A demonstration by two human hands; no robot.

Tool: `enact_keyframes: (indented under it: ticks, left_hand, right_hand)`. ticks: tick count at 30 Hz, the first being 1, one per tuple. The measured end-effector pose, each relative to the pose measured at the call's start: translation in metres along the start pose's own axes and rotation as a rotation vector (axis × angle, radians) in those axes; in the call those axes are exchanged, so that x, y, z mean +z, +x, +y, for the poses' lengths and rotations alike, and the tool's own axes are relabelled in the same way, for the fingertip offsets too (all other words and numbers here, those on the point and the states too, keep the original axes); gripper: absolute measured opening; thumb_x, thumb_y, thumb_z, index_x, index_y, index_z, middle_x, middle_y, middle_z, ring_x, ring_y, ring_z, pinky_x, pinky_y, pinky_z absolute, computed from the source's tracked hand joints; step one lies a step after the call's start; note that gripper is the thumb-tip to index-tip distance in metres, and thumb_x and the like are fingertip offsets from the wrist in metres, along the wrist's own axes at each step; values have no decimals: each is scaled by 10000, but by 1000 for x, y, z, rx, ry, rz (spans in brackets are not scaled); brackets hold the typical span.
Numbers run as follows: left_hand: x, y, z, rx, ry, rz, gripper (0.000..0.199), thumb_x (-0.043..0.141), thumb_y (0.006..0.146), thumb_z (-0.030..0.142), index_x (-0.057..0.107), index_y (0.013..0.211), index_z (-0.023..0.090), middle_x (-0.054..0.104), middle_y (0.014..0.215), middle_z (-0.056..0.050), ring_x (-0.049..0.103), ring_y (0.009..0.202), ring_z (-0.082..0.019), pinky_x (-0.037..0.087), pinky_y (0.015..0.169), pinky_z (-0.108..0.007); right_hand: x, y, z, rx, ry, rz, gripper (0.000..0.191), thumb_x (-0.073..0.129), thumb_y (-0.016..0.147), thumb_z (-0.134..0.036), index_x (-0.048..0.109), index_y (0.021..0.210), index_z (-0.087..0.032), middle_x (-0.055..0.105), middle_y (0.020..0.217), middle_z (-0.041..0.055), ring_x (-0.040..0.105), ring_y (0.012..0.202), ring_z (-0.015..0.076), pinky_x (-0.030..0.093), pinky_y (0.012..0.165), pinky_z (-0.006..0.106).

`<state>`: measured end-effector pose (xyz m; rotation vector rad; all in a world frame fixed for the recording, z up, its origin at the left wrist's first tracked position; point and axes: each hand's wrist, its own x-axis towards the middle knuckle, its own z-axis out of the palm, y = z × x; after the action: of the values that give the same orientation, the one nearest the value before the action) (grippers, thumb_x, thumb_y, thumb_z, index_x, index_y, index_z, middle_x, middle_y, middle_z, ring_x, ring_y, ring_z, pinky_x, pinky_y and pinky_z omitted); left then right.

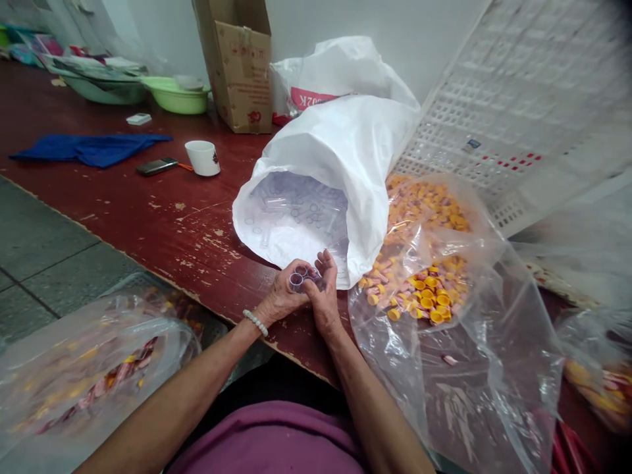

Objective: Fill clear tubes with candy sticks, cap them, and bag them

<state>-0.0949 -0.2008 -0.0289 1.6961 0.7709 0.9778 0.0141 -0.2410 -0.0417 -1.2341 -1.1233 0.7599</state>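
Both my hands meet in front of the mouth of a white sack (320, 141), around a few clear plastic tubes (297, 279) whose round open ends face up. My left hand (286, 294), with a bead bracelet on its wrist, wraps the tubes from the left. My right hand (324, 296) closes on them from the right, its thumb across the front and its fingers raised behind. More clear tubes (296, 204) lie inside the sack. Right of the sack, a clear plastic bag (498, 342) holds many yellow caps (428, 293) with pinkish pieces.
On the worn red table (197, 230) are a white cup (203, 158), a phone (157, 166), a blue cloth (93, 149), green basins (178, 95) and a cardboard box (243, 79). A white perforated crate (474, 125) leans at right. Another filled bag (89, 368) sits lower left.
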Motion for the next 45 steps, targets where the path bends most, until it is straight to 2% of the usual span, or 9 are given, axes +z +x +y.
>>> enact_keyframes:
  ticks: [9,13,16,20,24,31,34,38,45]
  left_hand:
    - [7,-4,9,-33,-10,26,402,735,568,218,523,906,165,654,828,-37,635,752,-170,513,688,-272]
    - [11,-8,9,-63,-57,-10,401,744,580,193,508,904,170,654,782,-29,642,740,-171,526,702,-293]
    - [18,-11,10,-50,-94,-70,388,736,598,183,507,910,181,658,809,-30,648,767,-174,532,706,-293]
    - [29,-15,16,-103,-125,-117,389,733,593,185,494,900,187,660,809,-30,657,742,-171,538,666,-282]
    - [35,-18,20,-130,-86,-163,398,728,577,179,491,896,181,658,783,-18,651,702,-158,530,636,-266]
    - [33,-19,8,-53,100,-223,392,708,608,163,515,948,176,660,859,-33,639,747,-150,515,706,-275]
    - [33,-20,8,-54,110,-206,391,720,607,175,522,944,176,660,857,-34,636,755,-153,508,716,-276]
    - [33,-19,11,-40,113,-205,382,732,609,208,528,931,174,651,843,-22,618,725,-140,493,677,-250]
    - [33,-19,10,-23,146,-211,364,725,639,266,534,934,171,633,836,-14,590,696,-127,472,644,-235]
  right_hand:
    - [-18,-27,-38,-38,-226,37,716,604,787,-429,260,1376,-210,400,1384,129,449,1232,229,433,988,406]
    - [-100,-52,-68,-313,-679,239,278,483,876,-262,533,1147,-232,569,1180,84,506,1140,208,428,958,388]
    - [-172,-58,-63,-139,-1001,452,197,413,876,-204,597,946,-199,632,951,84,578,908,210,467,816,371]
    - [-213,-53,-38,-3,-1392,92,196,451,844,-158,613,951,-187,658,967,80,543,922,231,421,854,354]
    - [-208,-43,-27,27,-1601,-41,260,395,887,-167,608,1034,-190,643,996,103,526,925,245,415,814,345]
    - [-172,-45,-51,-144,-888,451,256,472,892,-324,535,1089,-173,631,959,94,597,828,195,483,739,346]
    - [-120,-54,-58,-121,-468,319,254,500,889,-360,512,1097,-215,637,855,27,611,747,152,496,691,305]
    - [-70,-60,-49,-111,-380,251,186,563,858,-338,547,1004,-223,636,850,11,596,707,129,493,655,275]
    - [-79,-62,-60,-300,-654,138,116,510,880,-261,604,934,-218,533,1149,85,509,1113,212,462,893,392]
